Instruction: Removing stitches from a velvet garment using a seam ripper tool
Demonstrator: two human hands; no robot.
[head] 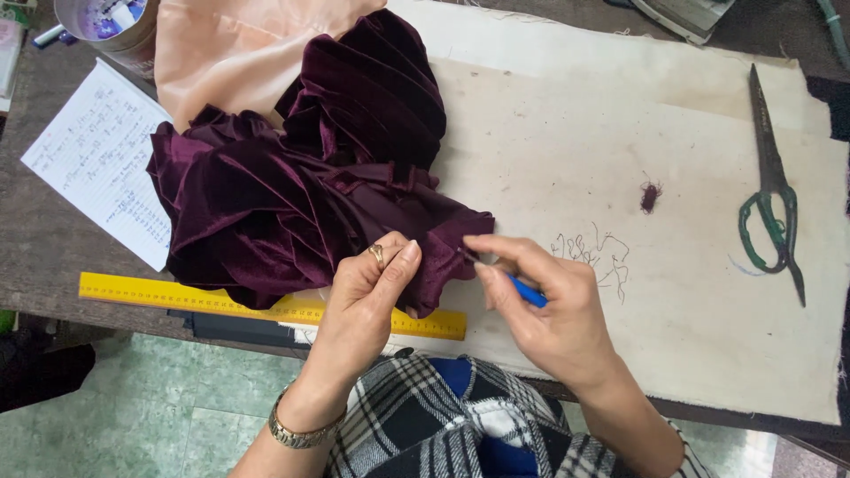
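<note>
Lying on a stained cream cloth (673, 292) over a dark table (35, 239), green tiles below: velvet (301, 186), ruler (177, 296), scissors (772, 195), written sheet (102, 159). Pinching the velvet's edge with left hand (367, 292); gripping a blue tool (527, 290) in closed right hand (549, 310).

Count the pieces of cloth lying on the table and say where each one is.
3: dark purple velvet bunched at centre-left under both hands, peach fabric behind it at top left, and cream cloth spread across the table's right. More may lie hidden beneath.
</note>
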